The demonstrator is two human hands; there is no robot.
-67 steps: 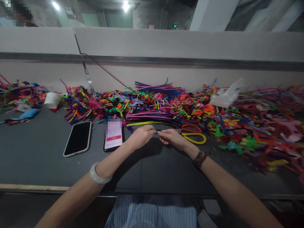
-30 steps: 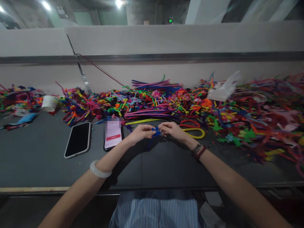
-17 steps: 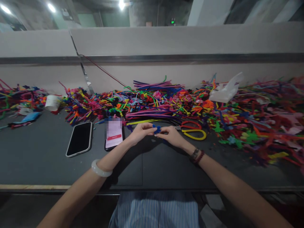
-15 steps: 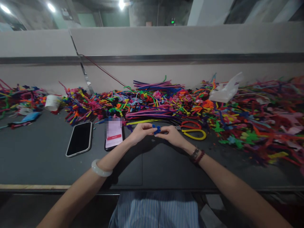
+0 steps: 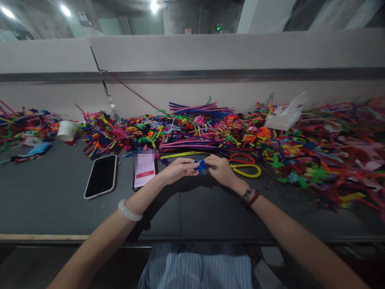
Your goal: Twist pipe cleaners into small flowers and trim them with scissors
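Between my two hands, above the dark table, is a small blue pipe-cleaner flower (image 5: pixel 201 165) with rounded petals. My left hand (image 5: pixel 181 168) pinches its left side between thumb and fingers. On the other side, the fingertips of my right hand (image 5: pixel 220 169) are closed on a right-hand petal. Just behind my right hand lie scissors (image 5: pixel 247 170) with one yellow and one red handle loop; the hand hides their blades.
A heap of colourful pipe cleaners (image 5: pixel 180 128) runs along the table's back. To the left lie a dark-screened phone (image 5: pixel 101 176) and a lit phone (image 5: pixel 144 172). A white cup (image 5: pixel 66 130) leans in the heap; a white plastic piece (image 5: pixel 282 118) rests at right.
The blue flower has turned and moved slightly right, so more of its petals show. My left fingers have straightened, and my right hand has shifted a little to the right.
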